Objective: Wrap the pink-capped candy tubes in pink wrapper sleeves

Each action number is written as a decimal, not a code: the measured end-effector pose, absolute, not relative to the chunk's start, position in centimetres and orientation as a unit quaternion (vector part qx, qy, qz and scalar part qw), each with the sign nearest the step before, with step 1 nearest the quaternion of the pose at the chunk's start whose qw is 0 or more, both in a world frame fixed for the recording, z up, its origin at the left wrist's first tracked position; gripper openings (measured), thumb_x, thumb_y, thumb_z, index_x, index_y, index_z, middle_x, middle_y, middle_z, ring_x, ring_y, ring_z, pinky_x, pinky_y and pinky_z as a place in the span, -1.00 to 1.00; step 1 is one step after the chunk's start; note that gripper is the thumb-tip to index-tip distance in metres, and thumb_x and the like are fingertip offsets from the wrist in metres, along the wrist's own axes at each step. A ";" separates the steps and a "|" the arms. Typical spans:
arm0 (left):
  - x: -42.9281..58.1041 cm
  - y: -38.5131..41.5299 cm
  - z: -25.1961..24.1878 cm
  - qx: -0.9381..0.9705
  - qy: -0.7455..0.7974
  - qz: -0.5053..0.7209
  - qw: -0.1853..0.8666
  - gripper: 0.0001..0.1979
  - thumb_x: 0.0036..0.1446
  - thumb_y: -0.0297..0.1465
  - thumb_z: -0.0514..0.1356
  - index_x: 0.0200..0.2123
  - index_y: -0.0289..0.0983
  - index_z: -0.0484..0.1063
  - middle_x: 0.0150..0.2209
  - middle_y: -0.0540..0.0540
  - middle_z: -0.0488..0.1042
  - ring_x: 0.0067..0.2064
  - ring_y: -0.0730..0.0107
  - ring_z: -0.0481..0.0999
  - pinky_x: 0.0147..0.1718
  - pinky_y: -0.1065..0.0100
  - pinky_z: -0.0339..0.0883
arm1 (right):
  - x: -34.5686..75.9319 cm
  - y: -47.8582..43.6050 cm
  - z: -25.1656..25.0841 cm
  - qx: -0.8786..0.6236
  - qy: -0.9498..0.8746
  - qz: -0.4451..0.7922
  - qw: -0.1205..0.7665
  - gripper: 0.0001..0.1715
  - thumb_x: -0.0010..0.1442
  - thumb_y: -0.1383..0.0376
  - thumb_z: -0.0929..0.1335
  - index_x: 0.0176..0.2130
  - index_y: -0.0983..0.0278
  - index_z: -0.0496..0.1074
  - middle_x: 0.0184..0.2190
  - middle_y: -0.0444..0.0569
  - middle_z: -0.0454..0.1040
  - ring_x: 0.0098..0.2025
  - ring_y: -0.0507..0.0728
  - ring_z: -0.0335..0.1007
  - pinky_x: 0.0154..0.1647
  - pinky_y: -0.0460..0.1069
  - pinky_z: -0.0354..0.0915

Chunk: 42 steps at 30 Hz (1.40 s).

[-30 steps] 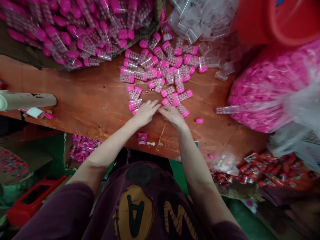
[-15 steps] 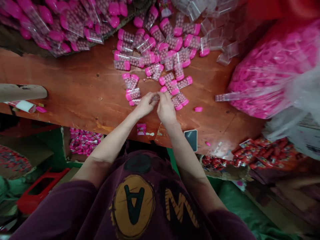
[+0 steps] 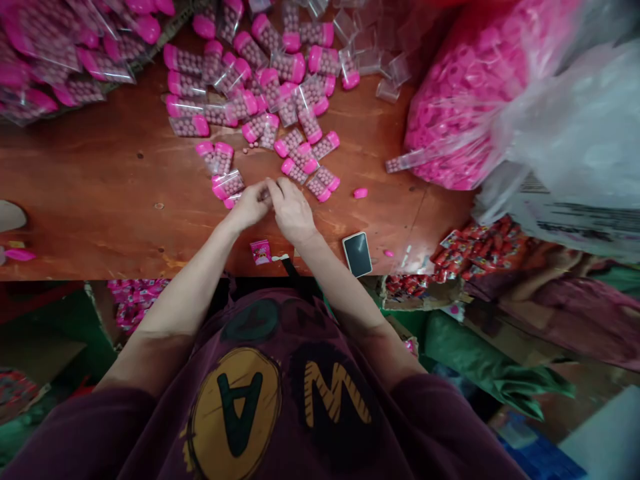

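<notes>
Here two hands, left hand and right hand, share a grip on one candy tube above the table.

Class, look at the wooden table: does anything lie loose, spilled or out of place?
Yes. A loose pink plastic cap lies alone right of the pink-capped clear tubes, and small pink beads lie spilled among them.

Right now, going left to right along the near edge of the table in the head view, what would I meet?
Loose pink cap → small pink packet → dark phone → tiny pink bead → red packets.
</notes>
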State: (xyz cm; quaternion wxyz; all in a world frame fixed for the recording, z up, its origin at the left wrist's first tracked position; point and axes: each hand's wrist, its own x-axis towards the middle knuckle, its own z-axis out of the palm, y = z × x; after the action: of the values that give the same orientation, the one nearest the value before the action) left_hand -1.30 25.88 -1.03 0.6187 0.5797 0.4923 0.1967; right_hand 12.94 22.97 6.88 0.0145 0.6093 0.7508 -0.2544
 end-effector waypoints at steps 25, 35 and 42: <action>-4.9 25.9 -0.7 0.360 0.539 0.267 0.714 -0.76 0.14 -0.48 0.34 -0.09 -0.34 0.57 -0.14 -0.17 0.66 -0.09 0.25 0.65 0.11 0.13 0.51 | 10.7 26.6 0.1 0.621 0.638 -0.335 -0.309 -0.54 0.54 0.25 0.13 0.16 0.27 0.49 0.07 0.16 0.60 0.13 0.22 0.51 0.25 0.17 0.42; -7.6 25.9 -1.6 0.333 0.579 0.293 0.684 -0.75 0.16 -0.45 0.33 -0.07 -0.29 0.58 -0.07 -0.17 0.68 -0.05 0.26 0.66 0.12 0.13 0.53 | 8.6 36.0 -2.3 0.748 0.548 -0.273 -0.255 -0.55 0.43 0.36 0.22 0.24 0.41 0.35 0.23 0.35 0.32 0.32 0.36 0.36 0.41 0.34 0.32; -7.7 25.6 -1.8 0.335 0.577 0.301 0.681 -0.75 0.12 -0.50 0.32 -0.09 -0.30 0.56 -0.17 -0.11 0.67 -0.12 0.29 0.64 0.06 0.16 0.56 | 5.0 32.0 -1.4 0.625 0.651 -0.349 -0.254 -0.46 0.42 0.42 0.16 0.31 0.27 0.32 0.42 0.22 0.23 0.46 0.27 0.26 0.48 0.25 0.31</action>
State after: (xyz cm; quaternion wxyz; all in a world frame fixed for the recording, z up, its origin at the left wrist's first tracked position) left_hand -7.66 25.64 -1.82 0.6811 0.3352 0.5771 0.3011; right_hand 5.04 32.04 -1.45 -0.2541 0.6247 0.6509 -0.3485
